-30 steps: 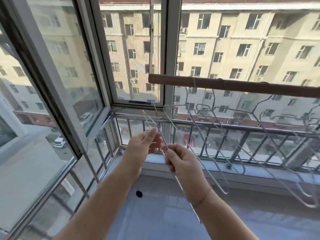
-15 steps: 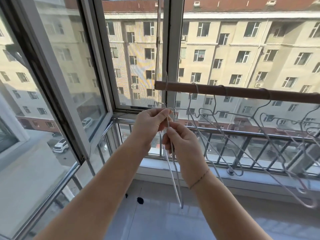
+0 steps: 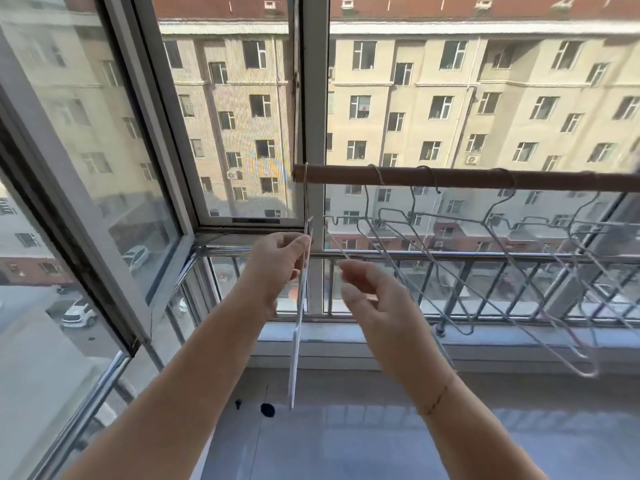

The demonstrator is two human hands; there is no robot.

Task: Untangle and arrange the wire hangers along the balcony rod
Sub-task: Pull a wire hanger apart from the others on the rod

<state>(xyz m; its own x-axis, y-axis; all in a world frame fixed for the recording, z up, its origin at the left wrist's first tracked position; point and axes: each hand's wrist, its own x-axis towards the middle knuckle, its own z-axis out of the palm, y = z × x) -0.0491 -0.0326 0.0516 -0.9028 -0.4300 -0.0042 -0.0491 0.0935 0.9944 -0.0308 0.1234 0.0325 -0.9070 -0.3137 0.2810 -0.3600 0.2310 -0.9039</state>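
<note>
- The wire hanger (image 3: 298,344) at the far left end of the balcony rod (image 3: 467,177) is hooked on and hangs straight down, edge-on to the camera, apart from the others
- The left hand (image 3: 277,261) pinches this hanger just below its neck, thumb and fingertips closed on the wire
- The right hand (image 3: 374,299) is released, with relaxed fingers gripping nothing; its fingertips are just beside the next hanger's corner, and I cannot tell if they touch
- The other hangers (image 3: 490,226) sit hooked further right along the rod, tilted and overlapping, their wires crossing
- Judging from this, one hanger looks sorted; most of the untangling and spacing remains
</note>
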